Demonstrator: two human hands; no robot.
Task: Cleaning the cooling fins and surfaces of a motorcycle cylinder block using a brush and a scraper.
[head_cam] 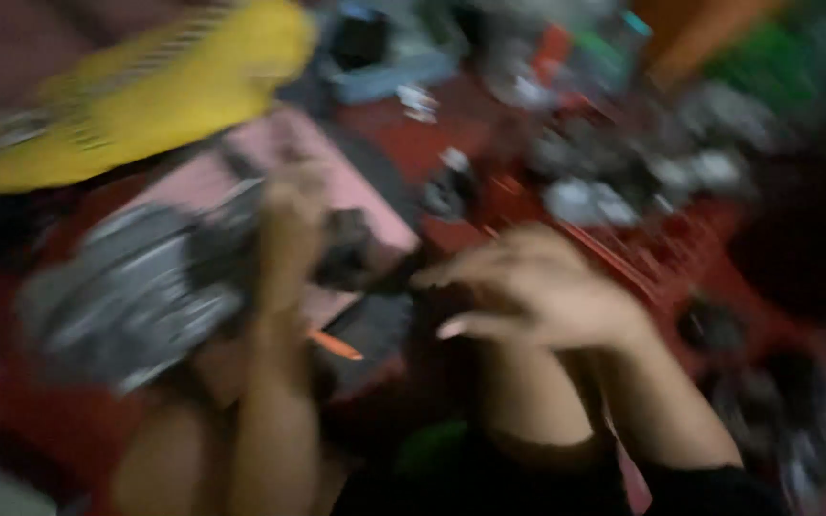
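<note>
The picture is heavily motion-blurred. My left hand [289,225] is raised at centre left and grips a bulky grey metal part [131,287] that extends to its left. My right hand [537,287] reaches in from the right, its fingers pointing left at a small dark piece [356,250] between the two hands. Its fingertips touch or nearly touch that piece, and the blur hides whether they hold it. A thin orange stick [336,345] lies just below the hands.
A pink sheet [365,186] lies on the red floor [40,411] under the hands. A large yellow object [145,91] is at the back left. A grey-blue box [389,72] and several metal parts [604,196] crowd the back right.
</note>
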